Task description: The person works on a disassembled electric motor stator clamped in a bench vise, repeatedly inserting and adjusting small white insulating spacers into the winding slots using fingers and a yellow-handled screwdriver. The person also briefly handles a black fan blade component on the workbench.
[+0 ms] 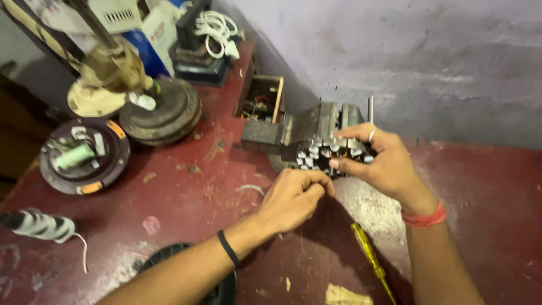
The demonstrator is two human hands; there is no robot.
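Observation:
A round motor stator core (324, 156) with several slots lined with white paper sits at the jaws of a grey bench vise (305, 131). My right hand (379, 164) wraps over the core from the right, thumb against its near edge, a ring on one finger and a red thread at the wrist. My left hand (293, 197) is just in front of the core, fingers pinched together at its lower edge. Whether a thin wire or paper strip is between those fingertips cannot be made out. A black band circles the left wrist.
A yellow-handled screwdriver (368, 252) lies on the worn red bench (192, 192) between my forearms. Dark round fan motor covers (84, 155) and a table-fan base (164, 110) stand at the left. A small wooden box (261, 99) of parts sits by the grey wall.

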